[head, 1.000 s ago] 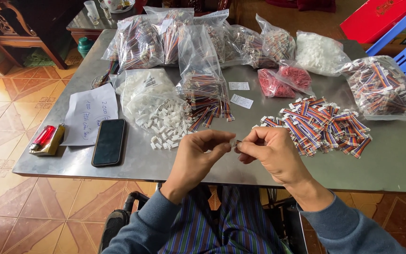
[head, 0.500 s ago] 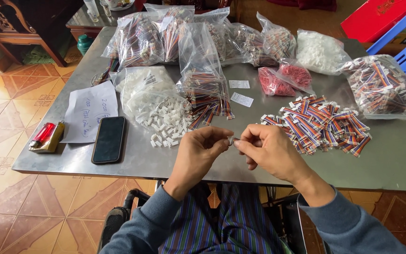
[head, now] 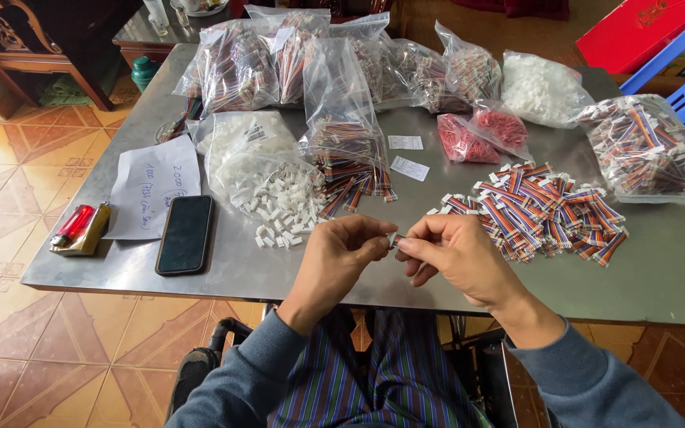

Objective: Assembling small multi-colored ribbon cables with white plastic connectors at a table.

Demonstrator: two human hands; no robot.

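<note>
Over the near edge of the grey metal table [head: 660,277], the left hand [head: 342,254] and the right hand [head: 449,254] met fingertip to fingertip, both pinched on one small white connector piece [head: 394,238] held between them — too little of it showed to tell its exact shape. The left hand's fingers were curled in tight around the pinch; the right hand gripped with thumb and forefinger, its other fingers bent loosely beneath. Just beyond the left hand lay a scatter of loose white plastic connectors [head: 283,210] spilling from an open clear bag [head: 251,158]. Near the right hand, a little farther back, sat a pile of short striped ribbon cables [head: 541,210]. A black phone [head: 185,234] lay face up to the left, beside a sheet of handwritten paper [head: 152,186] and a red lighter [head: 73,226] resting on a small yellowish box. Along the far side stood more clear bags of cables [head: 239,63], two small bags of red parts [head: 481,135] and a bag of white parts [head: 541,87].
</note>
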